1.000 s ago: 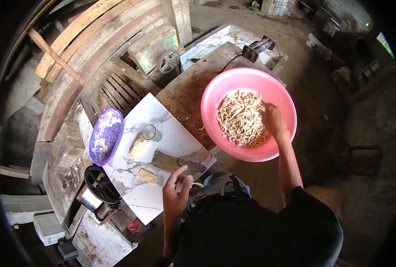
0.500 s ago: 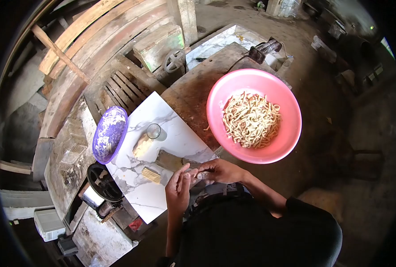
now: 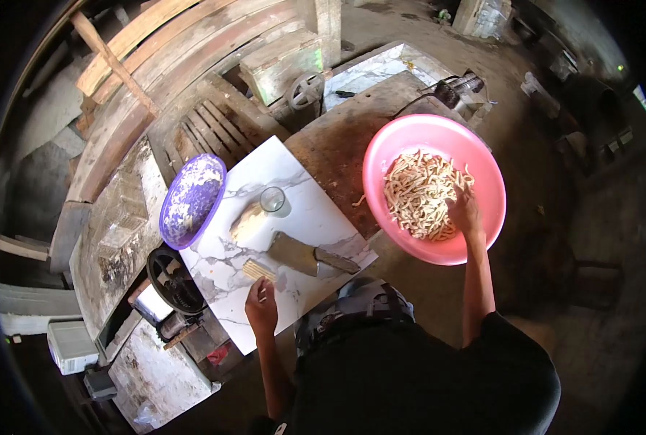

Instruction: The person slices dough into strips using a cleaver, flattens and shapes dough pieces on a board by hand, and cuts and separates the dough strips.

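On the marble-patterned board (image 3: 301,181), my left hand (image 3: 262,308) is at the near edge of a small row of cut dough strips (image 3: 257,270). Its fingers are bent together, and whatever is between them is too small to make out. My right hand (image 3: 465,212) reaches into the pink basin (image 3: 491,196), its fingertips among a heap of twisted dough strips (image 3: 421,192); those fingertips are partly hidden. A cleaver (image 3: 294,254) with a wooden handle lies flat near the board's front edge. Behind it are a pale dough piece (image 3: 247,222) and a drinking glass (image 3: 275,201).
A purple oval tub (image 3: 192,203) with white residue stands left of the board. Below it is a black handwheel (image 3: 174,283) on a machine. A brown wooden tabletop (image 3: 337,148) stretches behind, with a metal roller device (image 3: 457,88) at its far end.
My hands were together over the board's front edge and have separated. The right went into the pink basin, the left moved to the cut strips. The view shifted slightly, uncovering the cleaver's handle.
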`<state>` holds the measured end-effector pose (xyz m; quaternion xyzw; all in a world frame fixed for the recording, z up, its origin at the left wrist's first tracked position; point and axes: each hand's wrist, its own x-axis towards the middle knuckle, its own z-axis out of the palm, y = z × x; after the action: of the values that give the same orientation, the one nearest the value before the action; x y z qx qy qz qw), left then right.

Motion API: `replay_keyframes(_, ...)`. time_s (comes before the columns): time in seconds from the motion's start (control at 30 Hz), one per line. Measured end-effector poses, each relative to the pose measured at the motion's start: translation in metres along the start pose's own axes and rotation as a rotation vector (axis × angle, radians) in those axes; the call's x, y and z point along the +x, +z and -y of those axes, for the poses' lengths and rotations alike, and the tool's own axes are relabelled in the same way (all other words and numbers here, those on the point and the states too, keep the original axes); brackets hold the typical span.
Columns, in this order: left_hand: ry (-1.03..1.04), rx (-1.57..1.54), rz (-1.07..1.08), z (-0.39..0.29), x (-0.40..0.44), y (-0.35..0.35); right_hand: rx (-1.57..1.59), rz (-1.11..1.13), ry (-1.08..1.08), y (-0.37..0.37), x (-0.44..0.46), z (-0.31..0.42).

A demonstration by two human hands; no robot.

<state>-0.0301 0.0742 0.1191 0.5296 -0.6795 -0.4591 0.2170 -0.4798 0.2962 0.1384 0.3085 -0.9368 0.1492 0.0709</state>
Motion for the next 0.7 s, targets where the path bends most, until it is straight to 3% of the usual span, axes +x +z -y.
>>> replay_keyframes(0.07, -0.065, 0.113, -0.117, 0.045, 0.011, -0.004, 0.141, 0.053, -0.047, 0.005, -0.015, 0.034)
replay_keyframes(0.13, 0.056, 0.199, -0.353, 0.121, 0.029, -0.011, 0.35, 0.038, -0.14, 0.013, -0.025, 0.082)
replay_keyframes(0.2, 0.253, 0.507, -0.382, 0.175, 0.057, -0.018, 0.422, 0.056, -0.214, 0.019, -0.038, 0.142)
replay_keyframes(0.23, 0.23, 0.594, -0.396, 0.186, 0.065, -0.018, 0.51, 0.043, -0.33, 0.016, -0.045, 0.177)
replay_keyframes(0.27, 0.213, 0.674, -0.4, 0.188, 0.073, -0.015, 0.376, 0.0, -0.592, 0.027, -0.051, 0.197)
replay_keyframes(0.33, 0.1, 0.551, -0.406, 0.152, 0.072, -0.014, 0.54, -0.007, -0.59, 0.062, -0.074, 0.243)
replay_keyframes(0.4, 0.079, 0.471, -0.438, 0.123, 0.07, -0.014, 0.572, 0.103, -0.74, 0.062, -0.093, 0.294)
replay_keyframes(0.47, 0.072, 0.44, -0.379, 0.104, 0.067, -0.016, 0.587, 0.42, -0.713, 0.075, -0.108, 0.34)
replay_keyframes(0.5, 0.068, 0.393, -0.369, 0.098, 0.067, -0.015, 0.589, 0.424, -0.72, 0.092, -0.11, 0.356)
replay_keyframes(0.57, 0.057, 0.398, -0.363, 0.092, 0.065, -0.014, 0.332, 0.641, -0.838, 0.135, -0.113, 0.38)
replay_keyframes(0.7, -0.023, 0.4, -0.325, 0.09, 0.07, -0.015, 0.339, 0.595, -0.844, 0.168, -0.126, 0.401)
